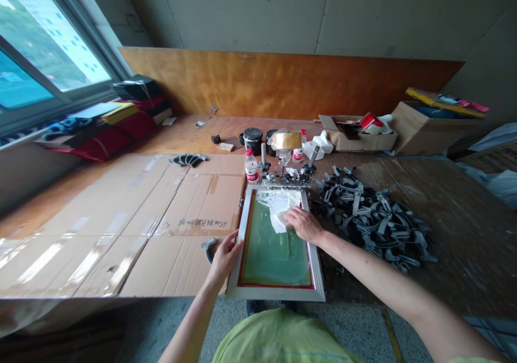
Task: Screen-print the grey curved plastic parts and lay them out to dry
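Note:
A screen printing frame [317, 274] with a pale metal border and green mesh lies in front of me, its far end at a metal hinge clamp [285, 180]. My left hand [226, 254] grips the frame's left edge. My right hand [304, 224] has its fingers pressed on a crumpled white wipe [278, 216] on the upper part of the mesh; whether it is paper or cloth I cannot tell. Clear plastic film [264, 197] lies beside the wipe. A grey curved plastic part [209, 250] rests just left of my left hand.
A heap of grey plastic parts [375, 223] covers the table to the right. Flattened cardboard [133, 217] spreads leftward, with a few curved parts [188, 160] on it. Behind the clamp are a bottle [251, 168], a black tub [253, 141], a tape roll [286, 140] and an open carton [359, 143].

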{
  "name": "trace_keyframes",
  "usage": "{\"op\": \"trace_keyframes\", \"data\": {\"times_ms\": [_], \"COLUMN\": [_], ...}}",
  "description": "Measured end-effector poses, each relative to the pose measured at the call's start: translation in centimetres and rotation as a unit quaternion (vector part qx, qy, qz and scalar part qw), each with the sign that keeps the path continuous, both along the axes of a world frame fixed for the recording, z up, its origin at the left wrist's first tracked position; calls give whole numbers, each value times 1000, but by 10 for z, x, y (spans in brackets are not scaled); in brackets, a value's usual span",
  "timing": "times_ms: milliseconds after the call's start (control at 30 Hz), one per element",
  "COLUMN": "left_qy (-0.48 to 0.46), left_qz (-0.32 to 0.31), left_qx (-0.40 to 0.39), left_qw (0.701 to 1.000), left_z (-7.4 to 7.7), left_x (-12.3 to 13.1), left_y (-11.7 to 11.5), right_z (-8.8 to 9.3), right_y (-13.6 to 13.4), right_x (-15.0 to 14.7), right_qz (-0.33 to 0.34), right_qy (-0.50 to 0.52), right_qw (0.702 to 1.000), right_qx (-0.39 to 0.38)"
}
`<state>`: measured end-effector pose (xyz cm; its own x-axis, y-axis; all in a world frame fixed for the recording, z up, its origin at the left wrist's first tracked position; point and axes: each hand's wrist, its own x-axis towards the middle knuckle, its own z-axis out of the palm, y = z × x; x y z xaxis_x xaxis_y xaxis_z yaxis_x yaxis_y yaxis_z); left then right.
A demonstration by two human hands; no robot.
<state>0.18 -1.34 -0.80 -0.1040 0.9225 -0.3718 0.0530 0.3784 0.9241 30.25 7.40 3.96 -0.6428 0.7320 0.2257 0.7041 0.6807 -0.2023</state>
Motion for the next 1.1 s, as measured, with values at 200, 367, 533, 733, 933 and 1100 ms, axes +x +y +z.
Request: {"op": "trace_keyframes", "data": {"times_ms": [200, 367, 533, 733, 933, 1100], "left_qy": [-16, -31, -49, -56, -65, -106], "left_qz": [-1, -11, 5, 44, 94, -78], "left_qx": [-9, -9, 44, 213, 208, -101], "left_qw": [1000, 999, 998, 974, 972, 986], "left_z": [20, 61, 109, 159, 153, 76], "left_x": [2, -2, -5, 12, 25, 65], "left_y": [-2, 2, 26, 88, 89, 15], "right_z": [18, 46, 44, -14, -28, -9], "right_y": [18, 81, 92, 38, 3, -40], "right_x": [8, -9, 31, 62, 26, -30], "right_qz": [-3, -126, -258, -247, -132, -120], "right_qy": [58, 75, 118, 134, 40, 95], "right_qw": [997, 987, 959, 954, 985, 987], "right_qx": [-54, -69, -6, -106, -98, -40]}}
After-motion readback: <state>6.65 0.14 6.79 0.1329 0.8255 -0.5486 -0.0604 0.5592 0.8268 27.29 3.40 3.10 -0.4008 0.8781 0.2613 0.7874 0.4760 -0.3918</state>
